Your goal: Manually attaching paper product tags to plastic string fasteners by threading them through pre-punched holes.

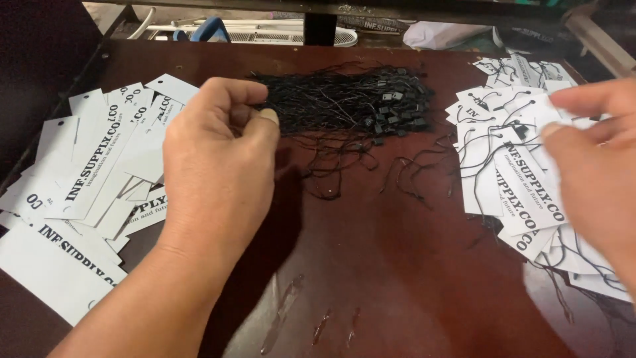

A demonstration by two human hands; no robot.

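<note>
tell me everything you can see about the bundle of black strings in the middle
The bundle of black strings lies flat on the dark brown table, between two piles of white paper tags. The strings are thin, cord-like strands running mostly side by side, with small black plastic locks clustered at the bundle's right end. Loose strands trail out below it. The left hand pinches its left end between thumb and fingers; the right hand is clear of it.
</note>
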